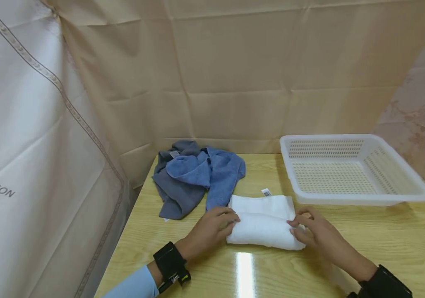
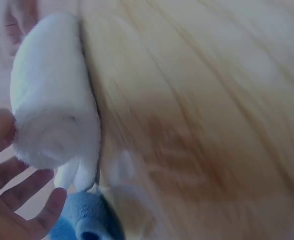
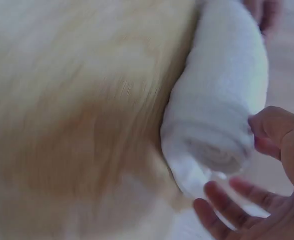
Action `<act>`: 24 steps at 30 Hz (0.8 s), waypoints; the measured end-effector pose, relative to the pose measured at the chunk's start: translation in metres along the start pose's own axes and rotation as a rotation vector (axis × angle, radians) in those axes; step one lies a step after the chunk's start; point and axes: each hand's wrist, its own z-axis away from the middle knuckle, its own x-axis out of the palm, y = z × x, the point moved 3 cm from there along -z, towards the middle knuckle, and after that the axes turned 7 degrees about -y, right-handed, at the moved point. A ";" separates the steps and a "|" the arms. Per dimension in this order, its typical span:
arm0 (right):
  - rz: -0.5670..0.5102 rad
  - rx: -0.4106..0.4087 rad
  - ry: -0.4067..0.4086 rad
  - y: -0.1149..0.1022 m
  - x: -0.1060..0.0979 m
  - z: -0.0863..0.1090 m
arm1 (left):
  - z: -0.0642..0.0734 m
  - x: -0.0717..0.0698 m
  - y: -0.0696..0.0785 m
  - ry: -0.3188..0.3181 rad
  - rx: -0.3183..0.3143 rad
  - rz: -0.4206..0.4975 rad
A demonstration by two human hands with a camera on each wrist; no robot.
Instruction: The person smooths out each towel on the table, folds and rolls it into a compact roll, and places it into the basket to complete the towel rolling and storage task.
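Observation:
A white towel lies on the table, its near part a thick roll and its far part a flat strip. At the left end of the roll is my left hand, thumb and forefinger gripping its edge. My right hand pinches the opposite end, with the other fingers spread beside it. Both wrist views show the coiled ends: one coil by the left fingers, the other coil by the right fingers.
A blue cloth and a grey cloth lie crumpled together beyond the left hand. At the back right stands a white perforated plastic basket. Beige fabric hangs behind the wooden table, and a pale curtain hangs left.

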 end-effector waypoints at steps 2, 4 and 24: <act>0.152 -0.078 0.039 -0.004 -0.001 0.002 | 0.003 0.001 0.002 -0.013 0.044 -0.109; 0.260 -0.147 0.058 -0.005 -0.001 0.004 | 0.008 0.002 0.004 -0.046 0.072 -0.199; 0.115 -0.127 -0.021 0.003 0.009 0.003 | 0.007 0.003 -0.008 -0.220 -0.005 0.024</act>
